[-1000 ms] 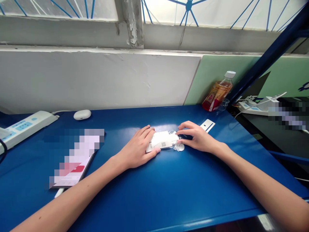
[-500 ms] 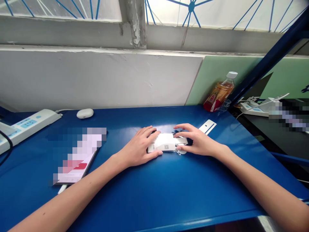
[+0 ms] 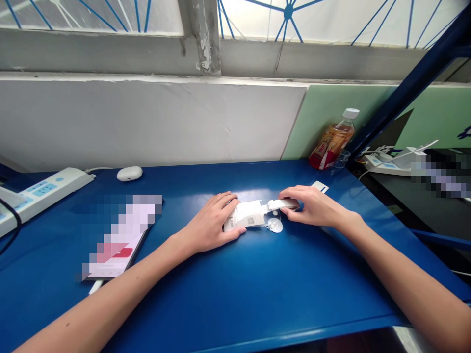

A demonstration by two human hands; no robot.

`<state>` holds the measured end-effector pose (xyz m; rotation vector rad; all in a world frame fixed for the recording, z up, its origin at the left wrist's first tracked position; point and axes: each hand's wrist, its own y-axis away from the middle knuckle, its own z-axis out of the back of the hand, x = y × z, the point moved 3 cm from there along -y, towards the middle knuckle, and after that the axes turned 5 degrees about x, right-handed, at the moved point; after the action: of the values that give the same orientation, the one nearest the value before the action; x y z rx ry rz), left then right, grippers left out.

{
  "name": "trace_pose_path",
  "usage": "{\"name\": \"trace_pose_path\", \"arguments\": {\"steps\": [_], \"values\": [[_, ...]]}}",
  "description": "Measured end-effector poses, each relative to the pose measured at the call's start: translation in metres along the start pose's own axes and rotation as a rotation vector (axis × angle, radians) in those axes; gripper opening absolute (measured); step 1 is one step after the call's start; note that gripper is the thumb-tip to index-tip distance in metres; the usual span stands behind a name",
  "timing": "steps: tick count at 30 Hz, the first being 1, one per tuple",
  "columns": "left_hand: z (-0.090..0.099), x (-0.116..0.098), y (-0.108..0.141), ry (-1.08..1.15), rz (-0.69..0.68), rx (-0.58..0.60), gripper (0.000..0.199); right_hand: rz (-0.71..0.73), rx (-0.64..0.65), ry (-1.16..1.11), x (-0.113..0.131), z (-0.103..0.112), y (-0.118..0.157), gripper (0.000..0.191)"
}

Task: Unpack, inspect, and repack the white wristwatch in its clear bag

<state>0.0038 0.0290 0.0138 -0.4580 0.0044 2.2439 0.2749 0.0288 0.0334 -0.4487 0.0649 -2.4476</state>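
My left hand [image 3: 215, 220] lies on the table with its thumb and fingers around the left end of a small white packet [image 3: 254, 214] printed with a square code. In a pinch, my right hand [image 3: 312, 205] holds a narrow white piece [image 3: 283, 204], whose exact kind I cannot make out. That piece reaches toward the packet's right end. Just below it, a flat round white tag [image 3: 275, 225] rests on the table. Behind my right hand shows part of a white card [image 3: 320, 186], the remainder hidden.
On the left, a phone [image 3: 123, 252] with a cable lies near a white power strip [image 3: 47, 189] and a white earbud case [image 3: 129, 173]. A drink bottle [image 3: 333, 139] leans at the back right beside a blue metal post [image 3: 397, 98]. The blue table [image 3: 235, 294] ends in front.
My right hand has moved right, away from the packet, drawing the narrow white piece with it. The round tag is now uncovered, while more of the card is hidden. My left hand stays put.
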Motion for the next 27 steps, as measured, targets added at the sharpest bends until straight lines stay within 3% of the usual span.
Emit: {"name": "trace_pose_path", "arguments": {"steps": [4,7,9,11,15,21,27], "values": [[0.0,0.0,0.0,-0.016,-0.011,0.012,0.058,-0.029,0.013,-0.032,-0.005,0.004,0.001,0.02],[0.0,0.002,0.0,-0.007,-0.009,0.004,0.058,-0.023,-0.114,-0.161,-0.005,0.007,0.0,0.015],[-0.001,0.003,0.0,-0.002,-0.004,0.0,0.059,-0.073,-0.231,-0.329,-0.006,0.008,0.0,0.015],[-0.001,0.003,0.0,-0.003,0.003,0.003,0.06,-0.144,-0.336,-0.539,-0.009,0.006,-0.001,0.027],[-0.001,-0.003,-0.001,-0.008,0.035,0.032,0.062,-0.218,-0.416,-0.955,-0.007,-0.003,-0.006,0.051],[-0.008,-0.012,-0.001,-0.048,0.076,0.085,0.071,-0.307,-0.322,-1.432,0.015,-0.007,-0.023,0.053],[-0.01,-0.011,0.0,-0.048,0.051,0.063,0.084,-0.361,-0.055,-1.786,0.039,-0.003,-0.046,0.032]]}}
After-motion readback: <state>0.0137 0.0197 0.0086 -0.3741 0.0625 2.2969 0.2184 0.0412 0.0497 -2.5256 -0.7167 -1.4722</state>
